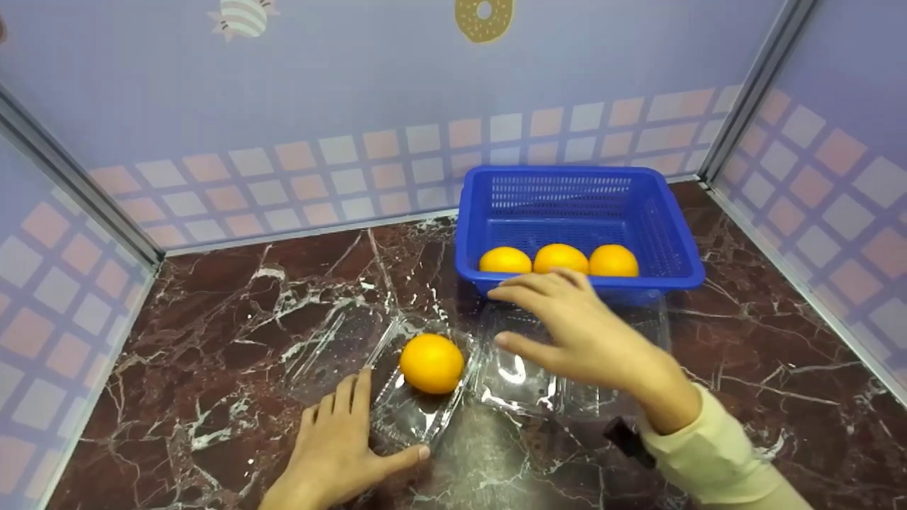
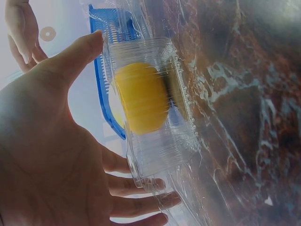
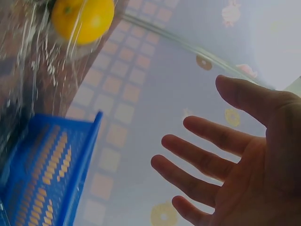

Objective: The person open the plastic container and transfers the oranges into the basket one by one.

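Note:
One orange (image 1: 432, 363) sits in a clear plastic clamshell box (image 1: 407, 418) whose lid lies folded back to the left. Along the near left edge of that box rests my left hand (image 1: 333, 446), fingers spread and thumb at its front corner. In the left wrist view the fingertips (image 2: 141, 205) touch the clear plastic. My right hand (image 1: 567, 326) hovers, fingers apart and holding nothing, just in front of the blue basket (image 1: 577, 283). Three oranges (image 1: 561, 259) show inside the basket along its near side.
A second clear plastic box (image 1: 521, 386) lies open under my right hand, partly hidden by it. A small dark object (image 1: 627, 440) is beside the right sleeve. Patterned panels (image 1: 397, 156) wall the marbled table (image 1: 212, 354) at the back and both sides.

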The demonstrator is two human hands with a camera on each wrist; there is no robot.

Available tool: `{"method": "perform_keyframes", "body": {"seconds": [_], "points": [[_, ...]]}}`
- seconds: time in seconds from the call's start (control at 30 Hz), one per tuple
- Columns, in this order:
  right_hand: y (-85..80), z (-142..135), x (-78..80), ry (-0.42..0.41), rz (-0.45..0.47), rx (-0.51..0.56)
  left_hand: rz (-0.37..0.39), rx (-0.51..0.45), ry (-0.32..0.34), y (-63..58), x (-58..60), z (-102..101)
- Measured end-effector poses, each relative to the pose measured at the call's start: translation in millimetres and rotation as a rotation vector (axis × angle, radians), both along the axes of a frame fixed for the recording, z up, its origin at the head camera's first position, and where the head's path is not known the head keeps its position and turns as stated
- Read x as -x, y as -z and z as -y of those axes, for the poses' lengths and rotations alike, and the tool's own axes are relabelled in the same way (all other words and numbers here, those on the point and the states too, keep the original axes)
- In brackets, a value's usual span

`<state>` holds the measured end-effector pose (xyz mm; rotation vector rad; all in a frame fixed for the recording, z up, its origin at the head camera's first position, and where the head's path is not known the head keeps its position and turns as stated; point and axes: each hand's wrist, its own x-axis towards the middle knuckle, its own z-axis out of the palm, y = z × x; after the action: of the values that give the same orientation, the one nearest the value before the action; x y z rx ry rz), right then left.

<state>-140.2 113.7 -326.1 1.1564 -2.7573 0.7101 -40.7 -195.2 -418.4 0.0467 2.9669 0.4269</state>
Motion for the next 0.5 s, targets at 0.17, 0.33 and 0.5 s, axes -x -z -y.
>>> {"method": "perform_keyframes", "body": {"seconds": [0.17, 0.33, 0.5], "points": [[8.2, 15.0, -0.9, -0.052, -0.009, 0.032, 0.003, -0.011, 0.002, 0.3, -0.6, 0.5], [14.3, 26.3, -2.2, -0.076, 0.014, 0.037, -0.004, -0.005, 0.009, -0.3, -0.4, 0.9], [23.1, 38.0, -2.5, -0.068, 0.096, 0.025, -0.002, -0.015, 0.008, -1.2, -0.1, 0.7]]}}
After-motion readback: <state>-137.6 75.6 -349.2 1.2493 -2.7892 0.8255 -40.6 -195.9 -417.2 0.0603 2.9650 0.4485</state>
